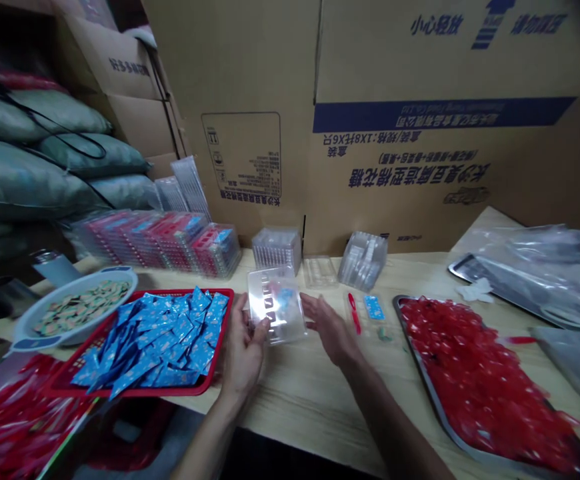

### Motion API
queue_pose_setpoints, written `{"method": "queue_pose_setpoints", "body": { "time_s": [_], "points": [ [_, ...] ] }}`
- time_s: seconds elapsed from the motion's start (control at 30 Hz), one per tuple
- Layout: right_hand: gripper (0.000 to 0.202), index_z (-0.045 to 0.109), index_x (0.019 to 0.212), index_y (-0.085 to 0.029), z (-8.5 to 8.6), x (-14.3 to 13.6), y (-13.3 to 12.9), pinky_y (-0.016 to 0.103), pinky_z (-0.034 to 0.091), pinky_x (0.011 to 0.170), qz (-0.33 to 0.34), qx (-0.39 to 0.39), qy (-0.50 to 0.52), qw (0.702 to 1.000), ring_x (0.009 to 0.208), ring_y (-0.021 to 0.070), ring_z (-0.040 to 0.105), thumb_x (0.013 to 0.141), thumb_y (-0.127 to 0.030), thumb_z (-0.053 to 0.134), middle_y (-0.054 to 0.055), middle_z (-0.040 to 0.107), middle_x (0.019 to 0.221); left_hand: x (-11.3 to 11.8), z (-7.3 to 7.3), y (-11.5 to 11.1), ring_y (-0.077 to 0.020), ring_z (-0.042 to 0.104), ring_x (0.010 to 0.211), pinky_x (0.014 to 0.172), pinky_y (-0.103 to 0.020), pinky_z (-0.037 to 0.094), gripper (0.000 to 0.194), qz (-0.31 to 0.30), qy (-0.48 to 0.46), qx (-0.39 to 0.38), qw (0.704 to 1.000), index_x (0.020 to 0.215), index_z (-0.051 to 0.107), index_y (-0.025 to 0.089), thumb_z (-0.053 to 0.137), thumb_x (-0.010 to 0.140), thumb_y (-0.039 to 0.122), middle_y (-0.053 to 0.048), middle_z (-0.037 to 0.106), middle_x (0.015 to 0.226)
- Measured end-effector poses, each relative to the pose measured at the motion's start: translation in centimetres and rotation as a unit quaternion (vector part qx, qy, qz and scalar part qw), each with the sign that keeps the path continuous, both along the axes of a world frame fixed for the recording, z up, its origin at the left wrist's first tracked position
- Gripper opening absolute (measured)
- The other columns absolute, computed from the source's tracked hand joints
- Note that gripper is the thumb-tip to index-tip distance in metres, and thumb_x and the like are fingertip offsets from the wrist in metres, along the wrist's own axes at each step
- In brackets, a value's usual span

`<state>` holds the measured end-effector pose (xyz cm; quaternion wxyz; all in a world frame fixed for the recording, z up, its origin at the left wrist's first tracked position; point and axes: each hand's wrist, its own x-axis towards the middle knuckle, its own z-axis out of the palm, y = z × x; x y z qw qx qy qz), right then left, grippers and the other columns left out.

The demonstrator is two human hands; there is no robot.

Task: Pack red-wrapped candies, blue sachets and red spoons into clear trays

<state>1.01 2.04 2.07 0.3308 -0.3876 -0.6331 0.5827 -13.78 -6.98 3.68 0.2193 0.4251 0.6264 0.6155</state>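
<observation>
Over the table's middle, my left hand (247, 345) grips a clear plastic tray (290, 325) by its left side, thumb on top. The tray is tilted and glossy; blurred bits of blue and red show through it. My right hand (331, 328) is at the tray's right edge, fingers stretched out, fingertips at or just touching the edge; its thumb is hard to make out. To the right lies another clear tray (385, 335) with a red piece (354, 313), a blue sachet (375, 307) and a small greenish piece in it.
Left are a red basket (231, 300) of blue sachets, a bowl (133, 277) of small packets and red packages (15, 420). A metal tray (423, 373) of red pieces stands right. Behind are filled packs (170, 237), stacked clear trays (277, 248), (364, 260) and large cartons (255, 80).
</observation>
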Motion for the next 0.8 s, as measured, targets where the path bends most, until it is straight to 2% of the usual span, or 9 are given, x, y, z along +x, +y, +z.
{"method": "queue_pose_setpoints", "body": {
  "time_s": [0.1,0.2,0.33,0.4,0.47,0.57,0.63,0.7,0.8],
  "points": [
    [0.069,0.032,0.154,-0.024,0.3,2.9,-1.8,0.045,0.049,0.095,-0.046,-0.067,0.115,0.990,0.127,0.0275,0.054,0.096,-0.062,0.028,0.014,0.051,0.145,2.3,-0.5,0.2,-0.0159,0.062,0.078,0.071,-0.027,0.050,0.059,-0.062,-0.100,0.007,0.993,0.137,0.045,0.020,0.064,0.086,0.043,-0.003,0.064,0.094],
    [0.081,0.019,0.157,-0.032,-0.2,5.1,-4.1,0.045,0.048,0.096,-0.136,-0.064,0.150,0.977,0.125,0.0282,0.055,0.088,-0.053,0.056,0.012,0.042,0.152,4.9,-0.5,0.9,-0.0140,0.061,0.071,0.067,-0.026,0.049,0.057,-0.112,-0.228,-0.015,0.967,0.125,0.053,0.018,0.072,0.079,0.044,-0.001,0.065,0.086],
    [0.075,0.001,0.159,-0.030,-0.7,6.8,-5.3,0.053,0.049,0.093,-0.161,-0.072,0.285,0.942,0.126,0.0320,0.056,0.093,-0.050,0.031,0.016,0.039,0.154,7.9,-1.2,2.1,-0.0122,0.059,0.061,0.056,-0.022,0.043,0.062,-0.169,-0.373,-0.079,0.909,0.114,0.056,0.016,0.084,0.064,0.039,0.000,0.065,0.075],
    [0.071,-0.002,0.159,-0.031,-1.0,7.2,-5.5,0.054,0.047,0.096,-0.183,-0.042,0.306,0.933,0.131,0.0312,0.052,0.094,-0.050,0.023,0.014,0.038,0.156,9.4,-2.2,2.3,-0.0117,0.057,0.058,0.055,-0.022,0.042,0.058,-0.194,-0.373,-0.104,0.901,0.113,0.055,0.017,0.082,0.065,0.037,0.001,0.065,0.072],
    [0.070,0.008,0.159,-0.031,-1.3,7.3,-5.8,0.054,0.047,0.097,-0.193,-0.029,0.304,0.932,0.130,0.0310,0.052,0.094,-0.053,0.024,0.012,0.043,0.153,10.6,-3.5,2.2,-0.0131,0.057,0.061,0.059,-0.024,0.044,0.045,-0.208,-0.314,-0.114,0.919,0.108,0.057,0.017,0.076,0.072,0.037,0.000,0.064,0.074],
    [0.072,0.026,0.156,-0.031,-1.6,7.4,-6.3,0.049,0.051,0.090,-0.177,-0.080,0.296,0.935,0.120,0.0315,0.059,0.090,-0.058,0.038,0.011,0.054,0.143,11.5,-4.4,1.6,-0.0197,0.061,0.085,0.077,-0.033,0.050,0.029,-0.179,-0.114,-0.090,0.973,0.098,0.065,0.018,0.071,0.075,0.034,-0.006,0.063,0.090],
    [0.074,0.029,0.155,-0.034,-1.4,7.4,-6.6,0.045,0.054,0.084,-0.158,-0.125,0.298,0.933,0.112,0.0299,0.062,0.087,-0.057,0.048,0.008,0.057,0.141,11.5,-3.9,1.0,-0.0228,0.060,0.098,0.084,-0.035,0.051,0.026,-0.156,-0.016,-0.060,0.986,0.099,0.068,0.019,0.069,0.077,0.032,-0.008,0.061,0.103],
    [0.075,0.032,0.154,-0.035,-1.2,7.3,-6.5,0.042,0.055,0.083,-0.146,-0.147,0.297,0.932,0.106,0.0278,0.064,0.085,-0.058,0.054,0.006,0.057,0.140,11.4,-2.7,0.4,-0.0220,0.061,0.098,0.083,-0.033,0.052,0.023,-0.166,-0.019,-0.032,0.985,0.102,0.069,0.020,0.065,0.083,0.033,-0.009,0.061,0.108],
    [0.077,0.039,0.151,-0.033,-1.0,6.7,-6.2,0.042,0.053,0.089,-0.146,-0.128,0.261,0.946,0.109,0.0263,0.063,0.083,-0.062,0.059,0.005,0.061,0.135,11.2,-0.7,-0.1,-0.0184,0.063,0.088,0.078,-0.029,0.051,0.028,-0.228,-0.190,-0.044,0.954,0.102,0.071,0.019,0.069,0.084,0.040,-0.007,0.068,0.100]
  ]
}}
